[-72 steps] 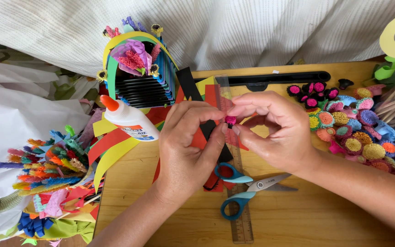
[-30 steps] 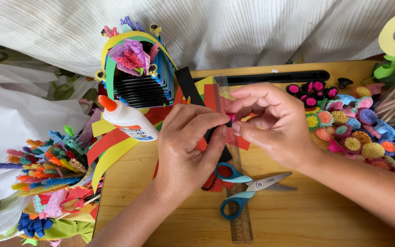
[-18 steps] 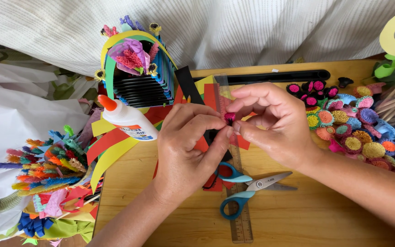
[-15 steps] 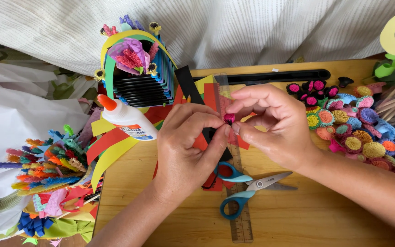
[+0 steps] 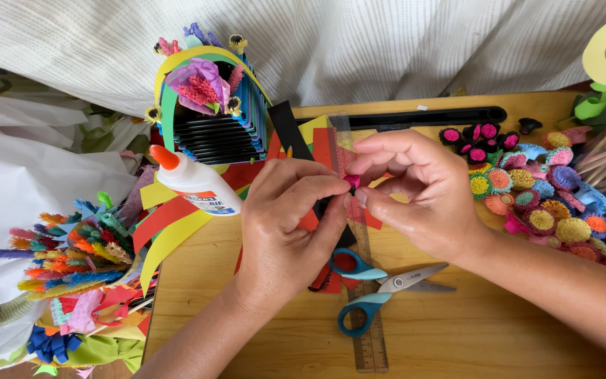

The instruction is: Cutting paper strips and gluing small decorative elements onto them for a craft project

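While both hands pinch it, the small pink paper coil (image 5: 352, 181) sits in mid-air over the wooden table (image 5: 261, 323).
Left hand (image 5: 285, 224) has thumb and forefinger closed on the coil's left side; right hand (image 5: 422, 193) has fingertips closed on its right side, other fingers curled. Coil is just above the clear ruler (image 5: 359, 231) and the red and black paper strips (image 5: 310, 144), with the blue-handled scissors (image 5: 376, 284) near below the hands. Risk, as I judge it: the coil is tiny and held only by fingertip pressure, so easing the pinch could let it spring loose or unroll. It could also drop among the strips, or roll toward the pile of finished paper flowers (image 5: 548, 200). Glue bottle (image 5: 194, 184) lies on its side close to the left wrist, so an elbow nudge could shift it.
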